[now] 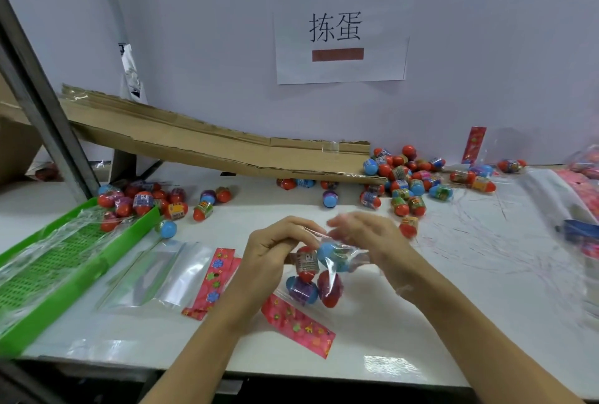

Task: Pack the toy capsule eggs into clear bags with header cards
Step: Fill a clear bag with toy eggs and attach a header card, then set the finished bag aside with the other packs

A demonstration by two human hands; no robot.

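clear bag [327, 277] holding eggs [306, 262], hands gripping

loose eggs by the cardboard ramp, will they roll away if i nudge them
Probably: the loose eggs are rounded, smooth capsules lying scattered on a flat white table. Their oval shape likely makes them wobble rather than roll straight. They look like light plastic.
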